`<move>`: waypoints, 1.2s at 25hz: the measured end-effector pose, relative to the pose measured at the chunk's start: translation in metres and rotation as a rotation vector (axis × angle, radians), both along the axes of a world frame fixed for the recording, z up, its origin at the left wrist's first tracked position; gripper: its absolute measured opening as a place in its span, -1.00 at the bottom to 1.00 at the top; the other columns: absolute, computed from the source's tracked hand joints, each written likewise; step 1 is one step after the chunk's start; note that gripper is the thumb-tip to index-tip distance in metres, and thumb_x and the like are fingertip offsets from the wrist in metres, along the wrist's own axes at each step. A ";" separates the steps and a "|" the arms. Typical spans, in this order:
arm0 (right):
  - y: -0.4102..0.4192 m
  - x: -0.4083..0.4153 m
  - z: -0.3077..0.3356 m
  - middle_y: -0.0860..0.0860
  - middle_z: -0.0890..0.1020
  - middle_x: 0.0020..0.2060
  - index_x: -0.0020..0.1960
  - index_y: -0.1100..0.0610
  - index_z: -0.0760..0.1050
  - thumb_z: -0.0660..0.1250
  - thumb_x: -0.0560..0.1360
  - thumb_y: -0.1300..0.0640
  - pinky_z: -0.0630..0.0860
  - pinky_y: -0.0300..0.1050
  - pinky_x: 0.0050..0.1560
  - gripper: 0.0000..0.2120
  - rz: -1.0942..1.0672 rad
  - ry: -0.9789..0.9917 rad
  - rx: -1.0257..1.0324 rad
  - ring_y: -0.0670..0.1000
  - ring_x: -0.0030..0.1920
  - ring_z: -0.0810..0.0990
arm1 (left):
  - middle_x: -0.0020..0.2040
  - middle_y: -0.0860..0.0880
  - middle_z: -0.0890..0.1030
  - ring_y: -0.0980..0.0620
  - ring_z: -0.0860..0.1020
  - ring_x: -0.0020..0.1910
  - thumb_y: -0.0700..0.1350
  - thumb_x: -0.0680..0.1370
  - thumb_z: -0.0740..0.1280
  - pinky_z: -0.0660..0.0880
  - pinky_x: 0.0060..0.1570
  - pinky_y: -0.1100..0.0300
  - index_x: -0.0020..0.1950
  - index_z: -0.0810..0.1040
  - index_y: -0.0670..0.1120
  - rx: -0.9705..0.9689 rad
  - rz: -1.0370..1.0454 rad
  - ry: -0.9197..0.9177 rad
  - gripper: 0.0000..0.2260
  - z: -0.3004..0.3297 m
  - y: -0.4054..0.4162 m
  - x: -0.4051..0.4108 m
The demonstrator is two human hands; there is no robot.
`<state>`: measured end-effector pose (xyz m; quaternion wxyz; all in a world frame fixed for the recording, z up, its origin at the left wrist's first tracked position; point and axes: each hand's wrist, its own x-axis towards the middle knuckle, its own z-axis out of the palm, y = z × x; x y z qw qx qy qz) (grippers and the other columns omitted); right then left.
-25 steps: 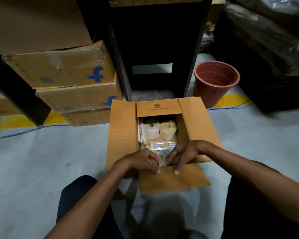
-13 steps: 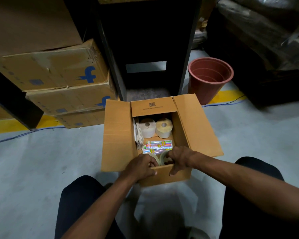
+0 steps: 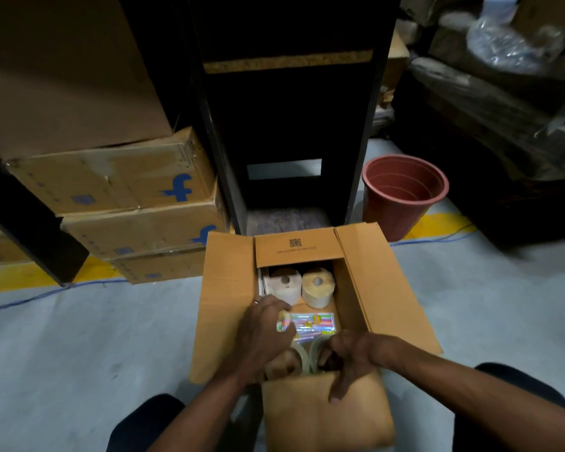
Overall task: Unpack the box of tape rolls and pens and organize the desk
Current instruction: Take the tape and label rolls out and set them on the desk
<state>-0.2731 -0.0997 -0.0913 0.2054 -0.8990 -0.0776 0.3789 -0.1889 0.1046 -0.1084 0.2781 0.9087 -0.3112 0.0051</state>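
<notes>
**Both hands inside the open cardboard box**

The cardboard box [image 3: 366,288] sits on the grey floor between my knees, all four flaps folded outward; it serves as the landmark for what follows. My left hand [image 3: 264,331] reaches into the box over its left wall, palm down, fingers bent over the left end of the pack of coloured pens [image 3: 310,325]; whether they actually grip the pack I cannot tell. The pack lies flat in the middle of the box. My right hand [image 3: 349,355] is at the near end of the box, its fingers curled round a clear tape roll [image 3: 312,353] that stands on edge there, while the thumb presses down on the near flap. A second tape roll [image 3: 284,362] stands just beside the first, on its left, partly under my left wrist. At the far end of the box stand two upright rolls side by side: a white roll [image 3: 286,285] on the left and a yellowish roll [image 3: 317,287] on the right. A thin stack of papers [image 3: 263,283] leans against the left wall next to the white roll. Beyond the box's far right corner stands a red plastic bucket [image 3: 402,197]; beyond its far left corner, stacked shipping cartons [image 3: 118,181]. A dark cabinet [image 3: 287,125] rises directly behind the box.
</notes>
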 end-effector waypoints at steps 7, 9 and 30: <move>-0.006 0.067 -0.018 0.13 0.29 0.52 0.58 0.14 0.15 0.10 0.61 -0.15 0.27 -0.01 0.48 -0.37 -0.068 -0.413 -0.116 0.12 0.50 0.28 | 0.63 -0.11 -0.04 -0.14 0.01 0.60 0.07 0.56 0.12 0.01 0.56 -0.05 0.62 -0.13 -0.13 0.339 0.287 -0.021 -0.28 -0.016 -0.022 0.054; -0.006 0.085 -0.034 0.18 0.10 0.58 0.59 0.23 0.03 -0.11 0.61 -0.13 0.08 0.05 0.57 -0.34 0.024 -0.504 -0.251 0.17 0.58 0.06 | 0.62 -0.11 -0.11 -0.13 -0.03 0.61 -0.01 0.55 0.11 -0.04 0.56 -0.05 0.62 -0.15 -0.14 0.275 0.326 -0.020 -0.29 -0.034 -0.024 0.055; -0.010 0.197 -0.047 0.12 -0.29 0.58 0.58 0.12 -0.36 0.31 0.47 -0.27 -0.20 0.27 0.55 0.07 -0.213 -0.670 -0.495 0.19 0.58 -0.27 | 0.37 -0.20 0.52 -0.21 0.58 0.25 0.06 0.26 0.57 0.59 0.07 -0.06 0.43 0.41 -0.19 0.172 0.333 0.007 -0.20 -0.073 -0.010 0.073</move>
